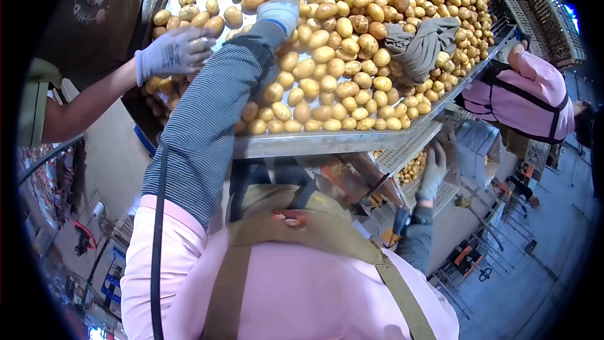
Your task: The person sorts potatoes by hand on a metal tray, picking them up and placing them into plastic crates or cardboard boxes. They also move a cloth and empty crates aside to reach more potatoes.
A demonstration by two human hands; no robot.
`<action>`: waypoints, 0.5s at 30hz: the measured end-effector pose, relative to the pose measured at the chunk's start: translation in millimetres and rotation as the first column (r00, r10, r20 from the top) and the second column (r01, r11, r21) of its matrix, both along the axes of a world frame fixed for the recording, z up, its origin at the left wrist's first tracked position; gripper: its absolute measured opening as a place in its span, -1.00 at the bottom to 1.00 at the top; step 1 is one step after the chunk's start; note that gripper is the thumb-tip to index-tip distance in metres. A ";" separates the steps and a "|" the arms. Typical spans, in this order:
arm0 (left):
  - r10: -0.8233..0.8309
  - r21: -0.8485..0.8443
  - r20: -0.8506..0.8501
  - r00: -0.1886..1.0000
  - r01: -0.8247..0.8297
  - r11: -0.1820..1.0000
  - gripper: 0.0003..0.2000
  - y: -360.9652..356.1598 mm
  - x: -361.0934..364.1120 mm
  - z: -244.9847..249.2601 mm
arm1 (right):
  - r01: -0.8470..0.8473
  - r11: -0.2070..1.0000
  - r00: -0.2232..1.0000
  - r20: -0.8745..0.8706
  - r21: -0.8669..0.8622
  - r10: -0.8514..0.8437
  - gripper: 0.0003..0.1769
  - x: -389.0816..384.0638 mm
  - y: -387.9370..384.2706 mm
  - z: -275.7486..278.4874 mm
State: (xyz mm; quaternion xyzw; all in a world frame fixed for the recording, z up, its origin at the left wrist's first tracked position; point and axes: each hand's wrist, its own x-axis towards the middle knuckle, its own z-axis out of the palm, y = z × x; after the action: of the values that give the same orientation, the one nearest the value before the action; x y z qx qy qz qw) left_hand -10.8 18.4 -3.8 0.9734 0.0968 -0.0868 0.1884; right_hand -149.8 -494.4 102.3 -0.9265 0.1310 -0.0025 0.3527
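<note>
Many yellow potatoes (327, 82) cover a metal-edged sorting table (314, 143). My left hand (279, 14), in a pale glove, reaches over the table's upper part and touches potatoes; its fingertips are too unclear to show whether it grips one. Off the table's lower right side, my right hand (433, 173), also gloved, is beside a light crate (402, 154) holding small potatoes. Its fingers are stretched out, with nothing visible in them. A grey cloth (421, 47) lies bunched on the potatoes at the right.
At the left, a co-worker's gloved hand (173, 55) is over potatoes near my striped sleeve. Another person in pink (525, 91) is beyond the table's right edge, near a stacked crate (535, 6). A dark cable (158, 245) runs along my left arm.
</note>
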 end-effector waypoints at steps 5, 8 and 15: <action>0.031 0.021 -0.166 0.986 -0.028 0.999 -0.49 5.1 3.5 6.8 | -0.641 0.767 0.744 0.261 0.018 0.615 -0.68 99.7 246.7 -35.4; 0.067 0.038 -0.148 0.987 -0.062 0.997 -0.57 2.7 4.7 12.3 | -0.682 0.562 0.436 0.357 -0.468 0.826 -0.72 168.4 358.5 -82.8; 0.212 -0.023 -0.026 0.977 -0.213 0.977 -0.57 14.7 -9.2 -7.8 | -0.622 0.313 0.429 0.023 -0.718 0.903 -0.83 146.1 341.8 -95.9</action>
State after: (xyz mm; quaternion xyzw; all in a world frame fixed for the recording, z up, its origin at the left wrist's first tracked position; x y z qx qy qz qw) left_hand -20.0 33.2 -11.6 0.9540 0.2013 -0.0786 0.2080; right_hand -3.7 -152.6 6.4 -0.9010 -0.4275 -0.0735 0.0048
